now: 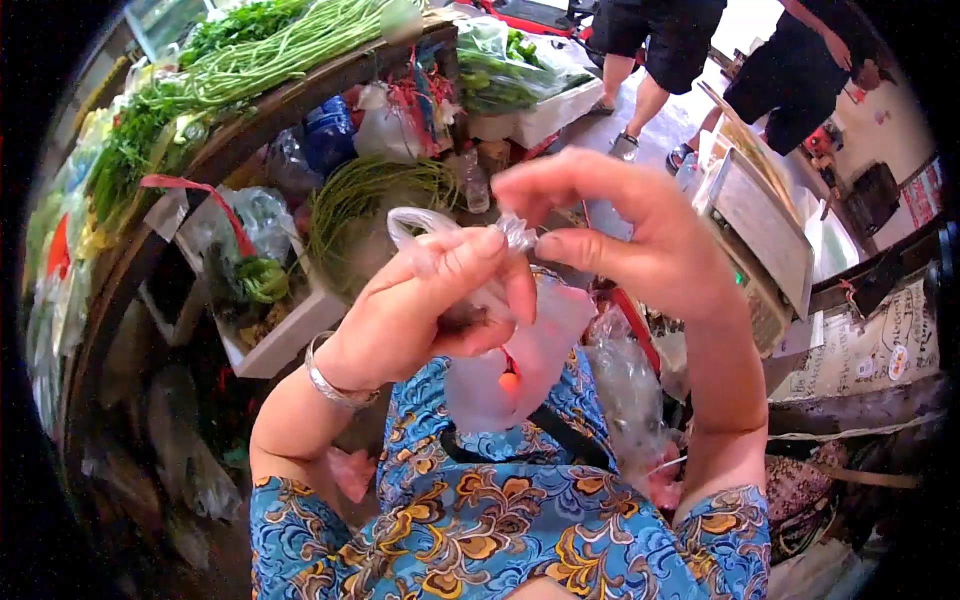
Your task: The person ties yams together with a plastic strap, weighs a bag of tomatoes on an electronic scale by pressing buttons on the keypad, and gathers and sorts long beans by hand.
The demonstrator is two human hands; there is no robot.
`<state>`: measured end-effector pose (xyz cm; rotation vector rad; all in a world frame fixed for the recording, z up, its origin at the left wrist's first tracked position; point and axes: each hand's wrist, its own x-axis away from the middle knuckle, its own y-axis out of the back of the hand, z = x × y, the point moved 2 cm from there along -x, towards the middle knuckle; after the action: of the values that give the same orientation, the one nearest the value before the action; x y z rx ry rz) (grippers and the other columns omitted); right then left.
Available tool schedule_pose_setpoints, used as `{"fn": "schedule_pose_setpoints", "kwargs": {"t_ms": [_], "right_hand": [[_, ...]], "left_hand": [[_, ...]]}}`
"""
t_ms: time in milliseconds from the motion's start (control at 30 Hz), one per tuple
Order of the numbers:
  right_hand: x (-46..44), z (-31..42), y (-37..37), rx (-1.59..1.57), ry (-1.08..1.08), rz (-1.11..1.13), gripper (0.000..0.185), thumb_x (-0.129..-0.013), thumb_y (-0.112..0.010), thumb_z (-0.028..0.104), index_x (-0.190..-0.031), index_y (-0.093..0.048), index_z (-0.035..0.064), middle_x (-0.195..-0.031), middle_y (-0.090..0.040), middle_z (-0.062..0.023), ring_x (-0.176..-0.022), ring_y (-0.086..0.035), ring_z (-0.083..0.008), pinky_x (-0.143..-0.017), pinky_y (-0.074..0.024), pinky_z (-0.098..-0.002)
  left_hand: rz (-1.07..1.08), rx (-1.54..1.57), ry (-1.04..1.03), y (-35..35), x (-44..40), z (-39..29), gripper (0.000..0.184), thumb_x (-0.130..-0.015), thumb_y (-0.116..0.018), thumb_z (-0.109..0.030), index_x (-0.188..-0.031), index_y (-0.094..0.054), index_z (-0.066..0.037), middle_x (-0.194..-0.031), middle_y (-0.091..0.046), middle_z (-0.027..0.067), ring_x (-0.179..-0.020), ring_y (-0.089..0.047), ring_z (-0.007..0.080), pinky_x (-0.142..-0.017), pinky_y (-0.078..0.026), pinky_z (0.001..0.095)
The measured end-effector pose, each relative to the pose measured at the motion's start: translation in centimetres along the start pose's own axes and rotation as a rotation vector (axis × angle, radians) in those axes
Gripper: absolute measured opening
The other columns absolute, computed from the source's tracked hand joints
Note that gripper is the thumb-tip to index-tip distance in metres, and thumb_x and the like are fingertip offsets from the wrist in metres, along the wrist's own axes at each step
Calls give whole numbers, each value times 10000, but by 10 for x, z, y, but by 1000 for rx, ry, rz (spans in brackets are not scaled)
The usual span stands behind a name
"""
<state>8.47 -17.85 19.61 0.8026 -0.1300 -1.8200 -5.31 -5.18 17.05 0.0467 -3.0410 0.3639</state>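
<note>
A translucent plastic bag (468, 385) hangs in front of my body, with a small orange and red item showing inside its lower part. My left hand (440, 290) is closed around the gathered neck of the bag, and a white loop of plastic sticks out above the fist. A silver bangle is on that wrist. At the bunched clear end of the bag, the thumb and forefinger of my right hand (620, 220) curve in from both sides and pinch it. The palm of the right hand is hidden.
Long beans (290, 60) and leafy greens lie on a stall at upper left. Below are a white foam box (285, 335) with vegetables and a bundle of green stems (375, 200). A weighing scale (755, 235) stands at right. Two people in dark shorts (670, 45) stand beyond.
</note>
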Motion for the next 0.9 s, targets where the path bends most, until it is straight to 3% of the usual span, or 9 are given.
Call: {"fn": "schedule_pose_setpoints", "kwargs": {"t_ms": [167,233,367,400,500,567,600,767,900], "right_hand": [[4,3,3,170,-3,-32,142,-756,-642,3,-898,-642,0,-827,-633,-57,-757,-589,-134,-664,-472,-288],[3,8,4,224,289,-14,96,-735,-611,-8,-826,-618,21,-779,-608,-60,-694,-562,-137,-593,-438,-290],[2,-14,-16,-267,249,23,310,-737,-800,166,-976,-664,22,-985,-641,-107,-902,-589,-158,-856,-445,-286],[2,-29,-23,-349,163,-14,500,-813,-758,376,-1121,-627,5,-1090,-630,-116,-1006,-567,-158,-964,-397,-303],[7,-51,-38,-696,-258,142,611,-889,-626,522,-1184,-581,-12,-1082,-627,-83,-1021,-557,-142,-941,-414,-302],[5,-62,-39,-591,-292,160,566,-931,-536,554,-1103,-596,19,-990,-602,-16,-927,-545,-83,-811,-463,-253],[5,-69,-40,-582,-384,139,575,-926,-527,572,-1076,-597,21,-957,-601,-13,-873,-541,-82,-768,-469,-248],[-1,-65,-43,-526,-479,241,572,-930,-508,599,-807,-625,52,-732,-541,27,-672,-460,-64,-565,-397,-243],[-7,-57,-45,-374,-336,55,531,-981,-483,517,-761,-622,54,-699,-529,47,-667,-440,-58,-543,-372,-262]], "left_hand": [[15,206,-39,11,-4,5,546,-983,-386,-522,-871,-585,-26,-603,-555,77,-391,-411,103,-363,-307,238],[-141,265,-104,8,-6,4,462,-976,-459,-467,-939,-588,-24,-663,-605,88,-425,-457,105,-377,-332,230],[22,184,-57,28,3,21,205,-961,-586,-167,-1068,-622,3,-736,-637,90,-565,-525,120,-516,-414,241],[-1,73,-100,27,4,18,182,-942,-609,-133,-1062,-624,4,-731,-634,67,-577,-537,117,-529,-427,248],[-58,-103,-139,34,5,18,230,-812,-677,10,-1035,-625,-8,-763,-621,34,-644,-586,164,-576,-458,305],[-159,-1302,-851,35,6,6,312,-708,-676,-7,-1016,-625,-24,-870,-628,80,-721,-598,219,-614,-459,338],[-228,-1458,-949,32,3,5,328,-654,-653,-62,-980,-620,-39,-919,-605,100,-775,-591,255,-640,-451,351],[-453,-1413,-1245,31,-8,2,201,-682,-673,-134,-860,-609,-67,-827,-563,53,-702,-555,207,-615,-405,336],[-371,-1669,-1095,37,-5,3,226,-728,-705,-202,-700,-498,-115,-657,-426,11,-594,-460,186,-613,-348,334]]}}
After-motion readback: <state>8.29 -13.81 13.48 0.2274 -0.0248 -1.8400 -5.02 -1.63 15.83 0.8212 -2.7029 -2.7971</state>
